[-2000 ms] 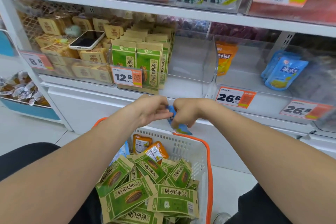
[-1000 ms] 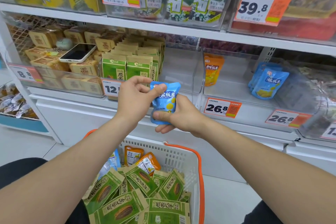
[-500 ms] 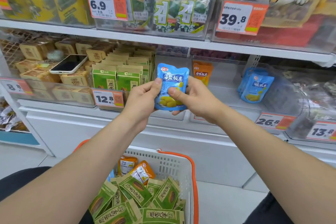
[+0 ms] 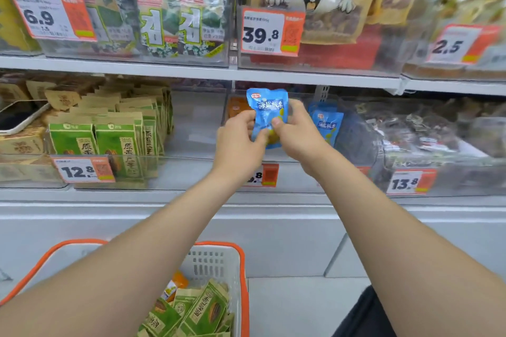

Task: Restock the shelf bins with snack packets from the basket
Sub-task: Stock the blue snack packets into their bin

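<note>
Upward and inward since the earlier frames, both hands have carried the blue packet (image 4: pixel 269 108) from over the basket to the middle shelf.

Bottom of frame: white, orange-rimmed basket (image 4: pixel 216 262), largely hidden by the left forearm. Its green packets (image 4: pixel 202 312) and a small orange sachet (image 4: pixel 178 281) show at the right, and the lower edge cuts off the packets.

Centre: left hand (image 4: pixel 238 142) and right hand (image 4: pixel 298 134), fingers curled, pinch the packet's lower corners and hold it upright, print toward the camera. They cover its lower part. It stands above the front wall of a clear bin (image 4: pixel 290 180); whether it has passed that wall cannot be told. The left wrist covers most of a price tag (image 4: pixel 267 175).

Behind: an orange pouch (image 4: pixel 236 108), half hidden, at the packet's left, and matching blue pouches (image 4: pixel 328 123) at its right.

Left: shelved green cartons (image 4: pixel 115 142), and a phone (image 4: pixel 19 117) cut off by the frame edge. Right: dark bags (image 4: pixel 427 131), blurred.

Top: seaweed packs (image 4: pixel 169 22).
</note>
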The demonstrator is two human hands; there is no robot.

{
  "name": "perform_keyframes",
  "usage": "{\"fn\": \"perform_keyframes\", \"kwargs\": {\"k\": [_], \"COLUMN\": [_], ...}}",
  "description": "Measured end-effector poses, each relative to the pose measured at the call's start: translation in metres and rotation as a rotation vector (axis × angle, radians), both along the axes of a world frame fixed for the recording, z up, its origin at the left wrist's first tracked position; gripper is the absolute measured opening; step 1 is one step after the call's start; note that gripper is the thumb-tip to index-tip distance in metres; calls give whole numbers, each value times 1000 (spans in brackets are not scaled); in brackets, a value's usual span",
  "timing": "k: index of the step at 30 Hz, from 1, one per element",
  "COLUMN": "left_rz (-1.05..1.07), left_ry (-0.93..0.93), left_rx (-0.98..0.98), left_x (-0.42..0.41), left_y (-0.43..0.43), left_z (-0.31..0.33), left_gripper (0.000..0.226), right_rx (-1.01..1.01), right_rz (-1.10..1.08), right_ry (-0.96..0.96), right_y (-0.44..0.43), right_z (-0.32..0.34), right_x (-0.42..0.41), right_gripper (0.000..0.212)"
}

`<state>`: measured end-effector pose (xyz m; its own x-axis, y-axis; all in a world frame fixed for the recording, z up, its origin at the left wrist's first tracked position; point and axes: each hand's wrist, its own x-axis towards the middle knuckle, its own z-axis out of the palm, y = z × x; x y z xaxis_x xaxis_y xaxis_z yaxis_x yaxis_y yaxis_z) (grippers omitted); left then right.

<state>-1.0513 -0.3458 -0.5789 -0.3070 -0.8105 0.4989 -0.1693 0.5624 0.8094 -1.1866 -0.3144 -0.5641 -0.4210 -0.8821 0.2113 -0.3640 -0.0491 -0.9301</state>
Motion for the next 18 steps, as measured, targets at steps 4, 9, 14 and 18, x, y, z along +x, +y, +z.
{"fn": "perform_keyframes", "kwargs": {"k": [4,9,14,18], "left_rz": [25,-6,-223,-186], "left_ry": [-65,-290,-580,-741], "left_rx": [89,182,168,77], "left_x": [-49,-93,-116,-126], "left_y": [2,-9,-22,-30], "left_z": [1,-6,-9,-19], "left_gripper": [32,43,54,43], "right_rx": [127,287,374,447], "right_rz": [-195,-158,-362,-514], "right_ry": [124,120,160,331], "right_y": [8,10,2,-7], "right_z": [-3,-14,-22,-22], "right_x": [-41,-87,-121,-134], "right_gripper": [31,68,75,67]}}
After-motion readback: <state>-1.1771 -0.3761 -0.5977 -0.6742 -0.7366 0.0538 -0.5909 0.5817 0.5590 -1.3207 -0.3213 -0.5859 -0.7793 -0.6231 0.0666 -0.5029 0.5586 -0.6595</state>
